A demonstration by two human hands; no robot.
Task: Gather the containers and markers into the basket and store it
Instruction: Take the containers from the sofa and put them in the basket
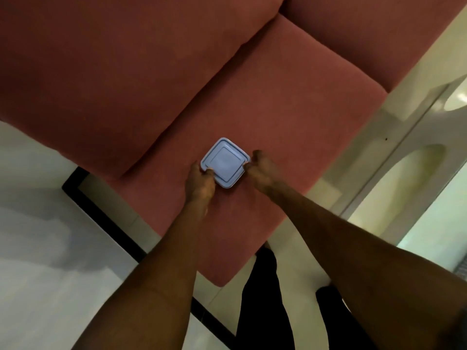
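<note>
Pale, shiny floor point(38, 248) fills the left side of my view, with a thin black line point(106, 218) running across it. Next comes a big, soft, dusty-red fabric sofa point(126, 72). Its flat seat cushion point(265, 109) sits in the middle of what I see. To the right of the sofa there is more cream floor and a long, light-coloured frame point(404, 152) that I cannot make out well. Down low, between my arms, I see dark trouser legs point(260, 299).

A small square blue plastic container with its lid on point(225, 162) lies on the seat cushion, close to the front edge. It sits turned like a diamond. My left hand point(199, 184) is at its near left corner, with the thumb on top of the lid edge and the other fingers curled down beside it. My right hand point(262, 170) is at the right corner, fingers bent and touching the edge there. So both hands pinch the box from two sides, and the box is right between them. I cannot tell if it is lifted off the cushion or resting on it.

I count one container, one sofa, two hands and two bare arms.
</note>
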